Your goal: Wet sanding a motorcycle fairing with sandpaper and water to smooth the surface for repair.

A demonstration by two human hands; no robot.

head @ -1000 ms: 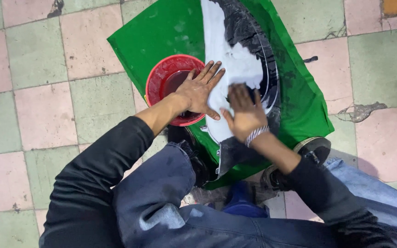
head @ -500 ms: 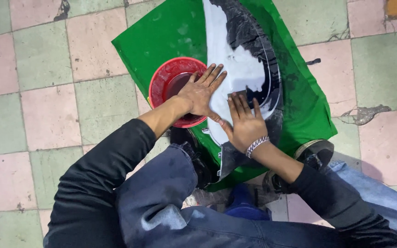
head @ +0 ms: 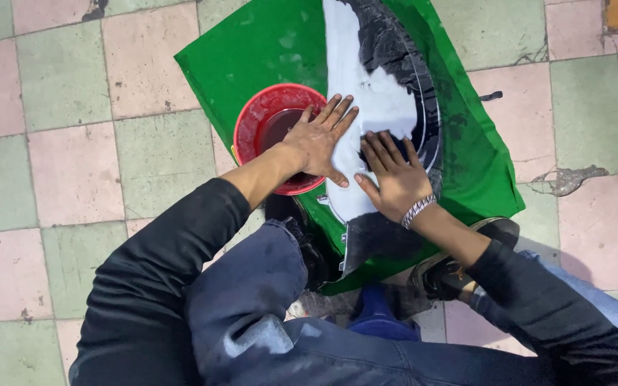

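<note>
Pressing flat with fingers spread, the left hand [head: 317, 141] lies palm-down where the white sheet [head: 380, 107] meets the rim of the red bowl [head: 266, 121], its grip apart and clamped on nothing. Just beside it, the right hand [head: 393, 179] also rests flat and spread on the same sheet, fingertips at the edge of the black part [head: 395, 50]; a silver bracelet [head: 418, 210] circles its wrist. The white sheet sits on a green cloth [head: 266, 43] spread over the tiled floor [head: 59, 143] of pale pink and green squares. Dark liquid shows inside the bowl. Blue-trousered knees and a shoe [head: 459, 268] fill the lower part of the view.
</note>
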